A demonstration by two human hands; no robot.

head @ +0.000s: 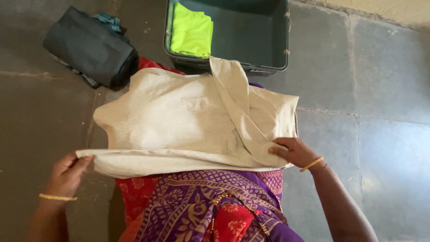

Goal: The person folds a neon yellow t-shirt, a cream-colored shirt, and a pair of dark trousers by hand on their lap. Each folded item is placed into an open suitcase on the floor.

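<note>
Striped shirt (179,121) lies spread over the lap, looks thin, soft and floppy (no stiffness at all). Left hand (67,172) pinches the folded hem's corner, right hand (293,151) presses fingers closed on the other end. Edges seem the best grip.

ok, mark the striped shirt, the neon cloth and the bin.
striped shirt (179,121), head view, middle of its flat body
neon cloth (192,31), head view, centre of the folded piece
bin (251,31), head view, bare floor inside

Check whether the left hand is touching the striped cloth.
Touching. The head view shows the left hand pinching the near-left edge of the striped cloth.
</note>
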